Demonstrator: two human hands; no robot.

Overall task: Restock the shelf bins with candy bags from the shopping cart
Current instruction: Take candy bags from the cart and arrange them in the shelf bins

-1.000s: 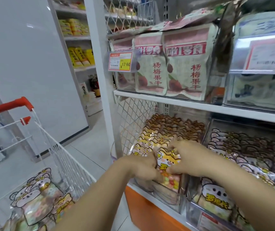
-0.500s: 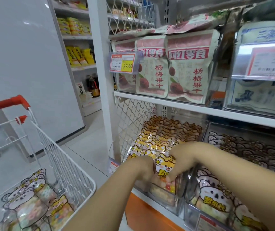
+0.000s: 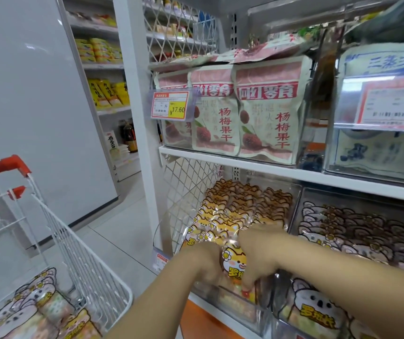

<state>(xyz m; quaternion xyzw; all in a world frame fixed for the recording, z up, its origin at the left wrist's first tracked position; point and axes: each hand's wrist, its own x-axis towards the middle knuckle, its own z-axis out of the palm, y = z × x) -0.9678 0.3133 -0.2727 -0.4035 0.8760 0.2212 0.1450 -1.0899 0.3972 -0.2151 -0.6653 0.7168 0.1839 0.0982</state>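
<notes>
Your left hand (image 3: 202, 261) and right hand (image 3: 257, 255) each close their grip on a side edge of the candy bag (image 3: 234, 261). It stands upright, long axis vertical, printed face toward you, at the front of the clear shelf bin (image 3: 232, 307). It is glossy, with an orange cartoon animal face and coloured sweets below.

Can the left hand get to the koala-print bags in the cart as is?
Likely yes once freed: the white wire cart is open-topped beside it, koala-print candy bags uncovered. But the left hand is holding the orange dog-print candy bag.
</notes>
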